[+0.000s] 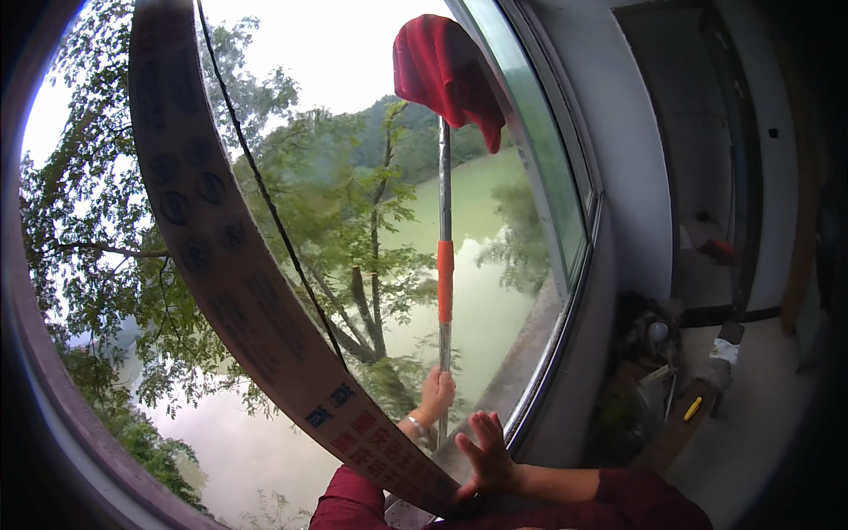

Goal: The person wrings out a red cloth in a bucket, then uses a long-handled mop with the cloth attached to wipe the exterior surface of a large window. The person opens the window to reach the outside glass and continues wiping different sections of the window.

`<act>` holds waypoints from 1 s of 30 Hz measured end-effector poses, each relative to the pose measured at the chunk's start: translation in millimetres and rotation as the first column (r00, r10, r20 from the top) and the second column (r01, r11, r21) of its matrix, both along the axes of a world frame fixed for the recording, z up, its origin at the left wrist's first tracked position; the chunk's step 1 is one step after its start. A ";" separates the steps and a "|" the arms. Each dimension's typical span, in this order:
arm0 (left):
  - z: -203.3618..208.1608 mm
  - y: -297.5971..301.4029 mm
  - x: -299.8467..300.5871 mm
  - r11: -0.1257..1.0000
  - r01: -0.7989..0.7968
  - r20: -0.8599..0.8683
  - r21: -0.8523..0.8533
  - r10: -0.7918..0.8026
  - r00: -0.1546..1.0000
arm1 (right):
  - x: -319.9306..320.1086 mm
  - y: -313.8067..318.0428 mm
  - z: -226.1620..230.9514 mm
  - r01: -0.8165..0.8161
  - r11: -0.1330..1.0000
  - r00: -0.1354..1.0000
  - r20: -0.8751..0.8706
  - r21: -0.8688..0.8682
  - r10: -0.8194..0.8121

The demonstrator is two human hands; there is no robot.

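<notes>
My left hand [433, 395], with a pale band at its wrist, reaches out beyond the window frame and is wrapped round a long metal pole [444, 190]. An orange sleeve [445, 283] covers part of the pole above the hand. A dark red cloth [442, 66] drapes over its upper end, near the window pane. Nothing is in my right hand [488, 458], which is open with its fingers spread. Its thumb side lies at the lower end of a brown printed strip [265, 318] along the window frame; whether it presses there I cannot tell.
A dark cord [265, 194] hangs beside the strip. Greenish glass [539, 132] stands at the right, above a sill [530, 340]. Outside are trees [375, 238] and water. Indoors, a board [680, 411] bears a yellow tool [693, 409], with clutter [649, 344] beside it and a doorway behind.
</notes>
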State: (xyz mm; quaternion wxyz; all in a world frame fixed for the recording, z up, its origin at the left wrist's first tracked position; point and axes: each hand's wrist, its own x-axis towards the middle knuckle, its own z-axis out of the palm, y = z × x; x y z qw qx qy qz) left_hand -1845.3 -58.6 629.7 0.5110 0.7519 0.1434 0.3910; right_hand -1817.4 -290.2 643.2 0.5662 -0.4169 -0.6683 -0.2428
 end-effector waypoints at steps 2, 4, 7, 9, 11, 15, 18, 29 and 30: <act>37.3 -5.8 32.7 0.993 -0.032 -0.053 0.115 0.039 0.998 | 3.7 0.9 -1.8 0.027 1.000 1.000 0.002 -0.009 -0.027; 58.9 6.8 55.2 0.999 -0.040 -0.042 0.028 0.041 0.998 | 0.5 2.1 -2.5 0.013 1.000 1.000 -0.001 -0.012 -0.013; 91.7 6.5 72.5 0.996 -0.075 0.016 0.043 0.074 0.997 | 0.3 -2.1 8.2 0.006 1.000 1.000 0.016 -0.002 -0.006; 90.4 2.8 75.7 0.993 -0.077 0.025 0.092 0.075 0.997 | 2.1 -3.8 8.2 0.012 1.000 1.000 -0.004 -0.009 -0.012; 75.8 -0.2 57.9 0.993 -0.025 0.025 0.113 0.023 0.999 | 2.0 -2.5 8.1 -0.007 1.000 0.999 -0.031 -0.021 0.007; 11.9 3.1 -20.1 0.983 -0.104 -0.040 0.149 0.111 0.993 | -4.3 -2.4 10.8 -0.028 0.999 0.999 -0.043 0.026 0.029; -12.4 -0.4 -92.9 0.947 -0.155 -0.160 0.283 0.206 0.966 | -4.8 -3.8 12.1 -0.030 0.999 0.998 -0.058 0.031 0.032; -67.8 -9.2 -191.6 0.995 -0.091 -0.553 0.047 0.102 0.827 | -5.2 -2.1 12.1 -0.040 0.998 0.997 -0.071 0.048 0.043; -76.9 -8.1 -185.2 0.995 -0.086 -0.568 0.054 0.102 0.817 | -4.6 -2.0 13.1 -0.038 0.998 0.997 -0.071 0.047 0.042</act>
